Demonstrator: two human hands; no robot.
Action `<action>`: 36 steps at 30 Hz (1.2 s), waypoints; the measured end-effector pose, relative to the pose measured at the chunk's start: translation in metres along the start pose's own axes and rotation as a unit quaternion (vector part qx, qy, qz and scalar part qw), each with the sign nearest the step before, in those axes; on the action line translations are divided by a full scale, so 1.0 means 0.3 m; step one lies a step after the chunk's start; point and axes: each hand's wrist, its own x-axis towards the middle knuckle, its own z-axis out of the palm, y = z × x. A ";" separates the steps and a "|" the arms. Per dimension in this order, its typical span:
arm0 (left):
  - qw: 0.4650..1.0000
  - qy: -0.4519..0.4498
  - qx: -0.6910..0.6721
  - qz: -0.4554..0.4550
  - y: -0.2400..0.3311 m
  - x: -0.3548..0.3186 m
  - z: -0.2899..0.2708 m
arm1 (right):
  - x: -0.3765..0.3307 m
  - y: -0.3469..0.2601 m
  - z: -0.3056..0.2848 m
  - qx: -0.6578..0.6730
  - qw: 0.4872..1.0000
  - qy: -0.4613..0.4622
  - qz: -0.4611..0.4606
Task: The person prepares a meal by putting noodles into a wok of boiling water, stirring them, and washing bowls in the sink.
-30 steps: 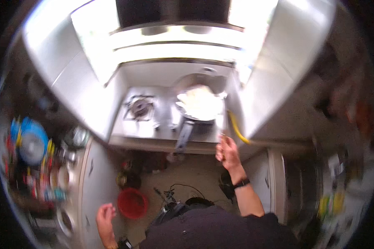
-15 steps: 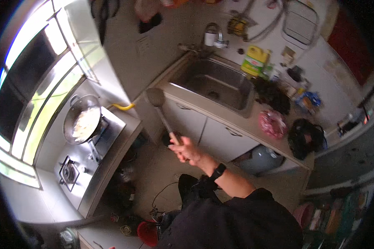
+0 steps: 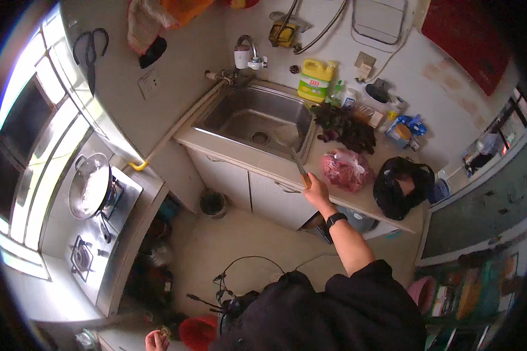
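My right hand (image 3: 317, 195) is closed round the wooden handle of a spatula (image 3: 299, 165). The spatula's metal end reaches over the sink's right rim, and its broad blade is hard to tell from the steel of the sink (image 3: 216, 120). At the lower left edge, part of my left hand (image 3: 156, 340) shows with its fingers curled by a small greenish thing; what they hold I cannot make out. On the stove at the left sits a wok (image 3: 91, 186) with pale food in it, its handle toward me.
Right of the sink lie dark leafy greens (image 3: 348, 131), a pink plastic bag (image 3: 346, 169) and a black bag (image 3: 405, 187). A yellow jug (image 3: 316, 81) stands behind. The stove (image 3: 108, 237) has a bare front burner. On the floor are a bucket (image 3: 213, 204) and cables (image 3: 219, 286).
My right hand has carried the spatula rightward from in front of the cabinet to the sink's right side. The view has turned right, and my left hand has come further into sight.
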 end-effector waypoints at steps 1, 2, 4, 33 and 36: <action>0.999 -0.026 -0.022 0.007 0.021 -0.018 0.041 | -0.015 0.020 -0.014 0.002 1.000 0.010 0.006; 0.998 -0.040 0.023 -0.029 0.047 -0.037 0.083 | -0.015 0.085 -0.011 0.035 0.999 0.002 -0.020; 0.998 0.018 0.029 -0.044 0.090 -0.085 0.203 | -0.023 0.112 -0.030 0.026 0.998 -0.006 -0.050; 0.880 0.454 -0.069 -0.123 -0.471 -1.126 0.486 | -0.456 -0.267 0.111 -0.015 0.826 -0.266 -0.497; 0.850 0.501 -0.097 -0.130 -0.666 -1.326 0.479 | -0.636 -0.356 0.144 0.038 0.772 -0.318 -0.549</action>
